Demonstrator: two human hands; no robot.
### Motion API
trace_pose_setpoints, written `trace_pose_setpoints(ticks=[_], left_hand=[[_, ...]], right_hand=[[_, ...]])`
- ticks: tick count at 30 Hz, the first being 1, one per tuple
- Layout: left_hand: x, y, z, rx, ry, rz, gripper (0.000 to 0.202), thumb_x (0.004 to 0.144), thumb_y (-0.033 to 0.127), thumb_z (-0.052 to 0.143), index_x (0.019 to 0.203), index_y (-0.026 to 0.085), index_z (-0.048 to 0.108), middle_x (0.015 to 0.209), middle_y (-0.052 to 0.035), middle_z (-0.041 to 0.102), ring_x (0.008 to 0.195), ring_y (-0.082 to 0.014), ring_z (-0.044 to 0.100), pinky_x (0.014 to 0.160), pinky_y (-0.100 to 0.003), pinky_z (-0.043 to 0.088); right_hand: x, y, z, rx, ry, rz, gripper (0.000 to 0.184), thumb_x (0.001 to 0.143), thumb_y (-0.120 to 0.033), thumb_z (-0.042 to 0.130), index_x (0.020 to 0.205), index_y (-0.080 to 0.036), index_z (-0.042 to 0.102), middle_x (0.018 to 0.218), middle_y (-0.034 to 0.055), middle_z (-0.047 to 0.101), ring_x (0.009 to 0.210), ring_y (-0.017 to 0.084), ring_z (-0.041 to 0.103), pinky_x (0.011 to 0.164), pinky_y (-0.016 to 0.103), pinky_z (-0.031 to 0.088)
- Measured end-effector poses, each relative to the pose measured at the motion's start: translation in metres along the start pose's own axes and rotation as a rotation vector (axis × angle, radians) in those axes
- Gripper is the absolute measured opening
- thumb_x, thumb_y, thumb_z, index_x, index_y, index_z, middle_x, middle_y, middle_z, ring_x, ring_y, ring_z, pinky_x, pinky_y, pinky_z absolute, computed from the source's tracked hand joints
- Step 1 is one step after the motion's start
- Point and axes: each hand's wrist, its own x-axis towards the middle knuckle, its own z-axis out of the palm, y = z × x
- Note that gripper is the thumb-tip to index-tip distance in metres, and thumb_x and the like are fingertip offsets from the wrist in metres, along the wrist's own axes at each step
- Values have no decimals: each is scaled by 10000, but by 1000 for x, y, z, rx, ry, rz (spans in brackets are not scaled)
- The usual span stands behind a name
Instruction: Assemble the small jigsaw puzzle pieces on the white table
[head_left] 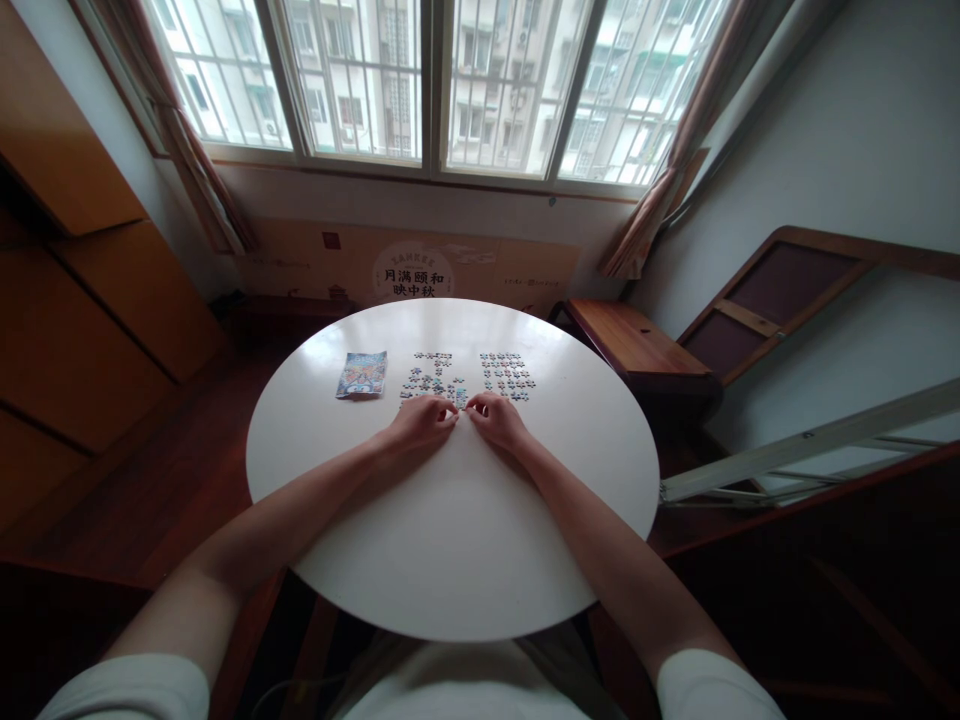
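Over the middle of the round white table (465,530), my left hand (424,422) and my right hand (495,417) meet with curled fingers. Both pinch at the near edge of a small cluster of jigsaw puzzle pieces (461,396); the fingers partly hide what they grip. Just beyond my left hand lie loose jigsaw pieces (429,384) in a scattered group. To the right, beyond my right hand, more pieces (505,374) are laid out in rough rows. A colourful picture sheet or packet (362,375) lies flat to the left of the pieces.
A wooden bench or stool (637,340) stands past the table's right far edge. A large printed cardboard panel (300,260) leans under the barred window (360,90). Wooden cabinets (97,330) line the left, and a pale metal frame (810,440) is at the right.
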Motion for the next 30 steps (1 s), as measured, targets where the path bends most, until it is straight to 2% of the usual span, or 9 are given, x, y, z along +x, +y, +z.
trace_pose_setpoints(ticks=[30], left_hand=[[1, -4, 4, -5, 9, 17, 273, 856, 361, 515, 919, 237, 750, 753, -11, 685, 693, -145, 585, 604, -229, 356]], right_hand=[[0, 1, 0, 13, 0, -5, 133, 802, -206, 588, 835, -198, 717, 762, 17, 648, 689, 136, 573, 696, 245, 417]])
